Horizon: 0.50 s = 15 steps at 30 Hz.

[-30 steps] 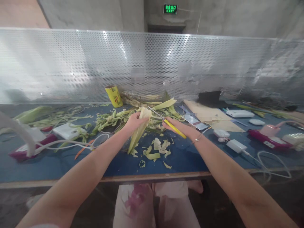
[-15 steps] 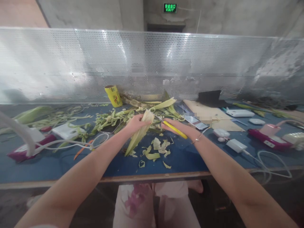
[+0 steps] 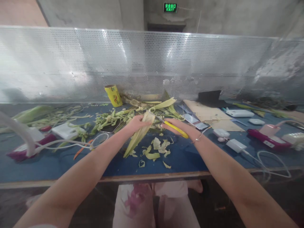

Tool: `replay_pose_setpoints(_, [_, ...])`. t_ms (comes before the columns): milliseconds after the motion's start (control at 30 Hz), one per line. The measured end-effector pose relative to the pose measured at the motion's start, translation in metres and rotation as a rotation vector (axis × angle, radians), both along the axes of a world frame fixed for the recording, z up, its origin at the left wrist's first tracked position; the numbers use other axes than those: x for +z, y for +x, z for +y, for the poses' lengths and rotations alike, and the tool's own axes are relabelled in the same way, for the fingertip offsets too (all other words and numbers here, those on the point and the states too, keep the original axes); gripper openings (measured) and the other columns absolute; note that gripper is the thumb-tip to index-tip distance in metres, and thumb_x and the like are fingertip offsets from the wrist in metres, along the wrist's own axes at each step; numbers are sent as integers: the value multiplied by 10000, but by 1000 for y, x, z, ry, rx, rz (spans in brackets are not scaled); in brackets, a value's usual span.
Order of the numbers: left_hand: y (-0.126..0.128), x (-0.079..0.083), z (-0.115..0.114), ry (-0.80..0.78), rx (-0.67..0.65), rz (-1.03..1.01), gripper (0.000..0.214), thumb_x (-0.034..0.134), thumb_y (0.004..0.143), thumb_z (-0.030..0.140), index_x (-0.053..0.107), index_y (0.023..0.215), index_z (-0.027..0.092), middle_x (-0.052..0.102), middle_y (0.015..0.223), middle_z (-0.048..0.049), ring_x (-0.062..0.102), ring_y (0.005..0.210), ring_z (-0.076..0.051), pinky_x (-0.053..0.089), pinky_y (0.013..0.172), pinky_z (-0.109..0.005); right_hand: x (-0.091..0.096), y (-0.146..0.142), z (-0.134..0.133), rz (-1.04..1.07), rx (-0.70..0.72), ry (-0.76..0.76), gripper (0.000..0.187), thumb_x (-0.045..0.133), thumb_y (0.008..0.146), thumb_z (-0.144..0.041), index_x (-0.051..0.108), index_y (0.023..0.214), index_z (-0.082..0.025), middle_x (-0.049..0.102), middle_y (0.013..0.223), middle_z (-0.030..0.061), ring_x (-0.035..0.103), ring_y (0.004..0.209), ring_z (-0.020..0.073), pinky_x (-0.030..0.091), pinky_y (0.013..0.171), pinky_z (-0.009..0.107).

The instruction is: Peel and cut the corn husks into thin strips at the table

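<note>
Scissors [image 3: 176,128] sit clamped in the right hand [image 3: 182,125], blades at the far end of a pale husk [image 3: 136,139] that the left hand [image 3: 136,123] grips over the tabletop [image 3: 187,160], right of tangled greens [image 3: 108,119].

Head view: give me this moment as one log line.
left hand: holding husk | right hand: holding scissors, at husk's far end | table: scraps on near side, stems beyond
</note>
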<state>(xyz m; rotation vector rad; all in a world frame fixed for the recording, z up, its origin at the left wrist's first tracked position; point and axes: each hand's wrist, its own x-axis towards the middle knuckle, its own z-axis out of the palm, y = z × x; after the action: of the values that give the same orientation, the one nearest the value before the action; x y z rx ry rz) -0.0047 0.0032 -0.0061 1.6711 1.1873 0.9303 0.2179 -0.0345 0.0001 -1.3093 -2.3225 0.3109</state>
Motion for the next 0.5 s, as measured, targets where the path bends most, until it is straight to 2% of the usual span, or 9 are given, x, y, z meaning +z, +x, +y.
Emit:
replay_pose_setpoints(200, [1, -1, 0, -9, -17, -58, 480, 768, 500, 429, 689, 856, 116, 654, 628, -19, 567, 538, -140, 413, 540, -249, -5, 0, 6, 6, -33, 65, 431, 441, 820, -563, 427, 622, -181, 409, 562, -39, 339, 494, 76, 283, 490, 231])
replay_pose_setpoints(333, [2, -2, -2, -30, -11, -118, 464, 763, 512, 401, 681, 874, 124, 654, 635, -21, 566, 532, -138, 420, 535, -250, -11, 5, 15, 83, -168, 166, 423, 405, 829, -573, 432, 648, -192, 415, 572, -31, 362, 489, 89, 294, 491, 242])
replay_pose_setpoints(433, [3, -1, -3, -11, 77, -150, 419, 753, 527, 358, 669, 863, 122, 657, 643, -35, 577, 537, -150, 435, 536, -257, -12, 13, 19, 96, -236, 192, 420, 390, 840, -561, 427, 635, -197, 432, 567, -16, 400, 500, 104, 318, 507, 254])
replay_pose_setpoints(500, [3, 1, -4, 16, 137, -182, 371, 732, 553, 318, 649, 858, 124, 663, 664, -46, 592, 555, -159, 450, 544, -261, -10, 18, 17, 111, -214, 207, 441, 370, 844, -572, 419, 614, -199, 434, 545, -16, 407, 490, 106, 331, 502, 256])
